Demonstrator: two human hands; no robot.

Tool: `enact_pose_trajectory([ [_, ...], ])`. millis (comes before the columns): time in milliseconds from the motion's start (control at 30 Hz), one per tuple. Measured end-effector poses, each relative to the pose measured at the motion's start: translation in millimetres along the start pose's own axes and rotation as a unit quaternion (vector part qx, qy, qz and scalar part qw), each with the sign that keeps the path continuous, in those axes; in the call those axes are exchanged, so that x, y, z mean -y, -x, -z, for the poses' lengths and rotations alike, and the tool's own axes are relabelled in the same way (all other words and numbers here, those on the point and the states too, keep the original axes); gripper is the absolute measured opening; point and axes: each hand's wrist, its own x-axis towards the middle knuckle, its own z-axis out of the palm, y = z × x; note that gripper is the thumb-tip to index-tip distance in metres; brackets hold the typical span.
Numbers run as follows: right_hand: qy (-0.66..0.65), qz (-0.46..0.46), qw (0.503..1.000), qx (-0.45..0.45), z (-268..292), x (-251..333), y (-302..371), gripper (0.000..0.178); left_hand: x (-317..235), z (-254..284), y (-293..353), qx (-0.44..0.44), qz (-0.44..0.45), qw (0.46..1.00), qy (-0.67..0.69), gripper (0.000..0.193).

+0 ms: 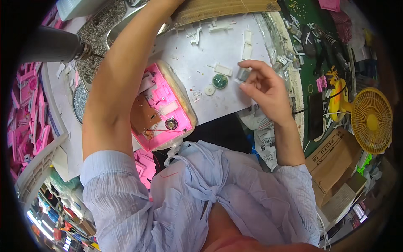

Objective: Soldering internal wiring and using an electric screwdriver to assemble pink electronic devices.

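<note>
My right hand (268,90) is over the right part of the white work surface. Its thumb and index finger close around a small silver-grey, motor-like part (242,74). Left of the fingers lie a white rectangular plastic piece (223,69), a small round green container (219,81) and a white disc (209,90). My left forearm (126,63) reaches across to the far edge, where its hand leaves the view. Beneath that arm sits an open pink plastic housing (176,122) on a padded cushion (184,94). It contains a round black speaker (171,123), a brown board (145,115) and thin wires.
A dark power screwdriver (56,46) juts in from the left above a tray of screws (90,35). Pink housings (29,122) pile up at far left. Cardboard (226,7) borders the far side. A yellow fan (372,122) and a carton (333,159) stand right.
</note>
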Motion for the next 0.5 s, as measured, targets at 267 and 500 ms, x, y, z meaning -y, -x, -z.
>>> enact_pose_trajectory([
  [267,0.333,0.089,0.938,0.045,-15,-6,-17,0.035,-67,72,40,0.063,-0.050,0.982,0.171,0.015],
  [500,0.432,0.157,0.885,0.069,-21,-6,-31,0.038,-97,196,159,0.213,0.118,0.910,0.337,0.011],
])
